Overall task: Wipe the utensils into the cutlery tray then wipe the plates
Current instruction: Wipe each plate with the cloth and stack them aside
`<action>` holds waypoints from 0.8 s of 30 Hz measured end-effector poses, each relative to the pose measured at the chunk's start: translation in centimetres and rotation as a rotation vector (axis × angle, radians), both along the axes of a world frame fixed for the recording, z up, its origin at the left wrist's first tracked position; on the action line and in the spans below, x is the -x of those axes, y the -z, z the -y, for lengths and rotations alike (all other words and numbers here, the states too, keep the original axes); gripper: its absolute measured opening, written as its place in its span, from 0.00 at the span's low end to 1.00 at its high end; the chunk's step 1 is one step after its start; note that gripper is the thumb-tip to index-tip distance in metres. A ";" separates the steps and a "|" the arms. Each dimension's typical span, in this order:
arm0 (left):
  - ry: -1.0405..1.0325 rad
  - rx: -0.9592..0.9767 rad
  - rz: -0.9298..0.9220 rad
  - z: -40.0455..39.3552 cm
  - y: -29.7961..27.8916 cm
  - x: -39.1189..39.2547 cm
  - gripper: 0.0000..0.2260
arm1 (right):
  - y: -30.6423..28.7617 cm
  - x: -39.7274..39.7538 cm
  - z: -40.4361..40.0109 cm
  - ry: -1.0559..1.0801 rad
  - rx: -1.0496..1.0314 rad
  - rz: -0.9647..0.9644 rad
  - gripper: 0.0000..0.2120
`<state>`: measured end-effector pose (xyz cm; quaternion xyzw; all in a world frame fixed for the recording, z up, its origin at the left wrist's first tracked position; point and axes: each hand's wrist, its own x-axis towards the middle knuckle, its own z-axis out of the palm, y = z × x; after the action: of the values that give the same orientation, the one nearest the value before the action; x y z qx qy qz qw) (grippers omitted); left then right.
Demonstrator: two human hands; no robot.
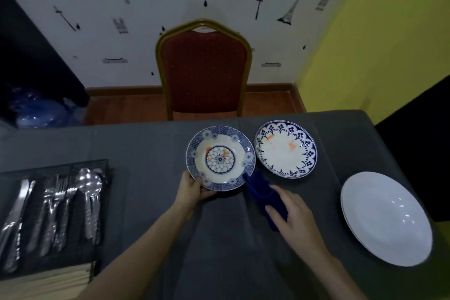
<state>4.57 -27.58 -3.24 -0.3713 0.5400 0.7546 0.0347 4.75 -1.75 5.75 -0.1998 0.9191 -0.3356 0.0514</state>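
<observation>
My left hand (194,187) grips the near left rim of a blue-patterned deep plate (220,157) with orange smears inside. My right hand (291,212) holds a dark blue cloth (260,189) that lies on the table just right of that plate. A second blue-and-white plate (285,148) with orange stains sits to the right. White plates (386,218) are stacked at the right edge. A black cutlery tray (48,202) at the left holds knives, forks and spoons (89,185).
A grey cloth covers the table (146,153). A red chair (204,68) with a gold frame stands across the far edge. Something pale (46,282) lies under the tray's near end. A dark object (414,153) rises past the table's right side.
</observation>
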 end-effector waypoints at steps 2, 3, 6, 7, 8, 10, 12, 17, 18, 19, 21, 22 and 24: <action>0.031 -0.021 0.039 0.8 -0.3 -1.1 0.14 | 0.0 -0.7 0.6 0.016 -0.003 0.001 0.21; 0.051 -0.019 0.050 1.3 -0.5 -1.9 0.13 | 0.0 -1.1 0.9 0.021 -0.015 -0.004 0.22; 0.106 -0.025 0.073 3.0 -1.4 -5.4 0.12 | 0.1 -2.2 2.1 -0.007 -0.119 -0.061 0.22; 0.134 -0.032 0.071 3.5 -1.5 -6.9 0.12 | 0.2 -2.6 2.7 -0.034 -0.180 -0.093 0.23; 0.174 -0.028 0.072 4.0 -1.6 -8.5 0.12 | 0.3 -3.1 3.5 -0.066 -0.247 -0.125 0.23; 0.245 -0.018 0.078 5.2 -1.9 -11.7 0.11 | 0.5 -4.3 5.4 -0.108 -0.336 -0.177 0.24; 0.300 -0.020 0.091 6.4 -2.0 -14.4 0.11 | 1.2 -5.6 7.2 -0.136 -0.367 -0.192 0.24; 0.332 -0.047 0.093 8.5 -2.4 -18.5 0.11 | 4.5 -9.0 11.8 -0.307 -0.580 -0.131 0.29; 0.339 -0.054 0.093 8.6 -2.4 -18.9 0.11 | 5.2 -9.9 12.7 -0.321 -0.659 -0.115 0.30; 0.350 -0.056 0.092 8.6 -2.3 -19.2 0.11 | 5.8 -10.5 13.4 -0.320 -0.720 -0.095 0.31; 0.360 -0.041 0.100 8.4 -2.1 -19.3 0.10 | 6.2 -10.8 14.3 -0.325 -0.731 -0.049 0.33; 0.360 -0.028 0.104 8.3 -1.9 -19.3 0.11 | 6.2 -10.6 14.5 -0.331 -0.666 -0.043 0.33; 0.367 -0.003 0.104 8.2 -1.4 -19.2 0.11 | 6.0 -9.6 15.1 -0.364 -0.504 0.021 0.32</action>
<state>23.78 -35.81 -1.81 -0.3049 0.5949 0.7162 0.2003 14.37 -16.87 -0.24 -0.3387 0.9219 -0.0847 0.1680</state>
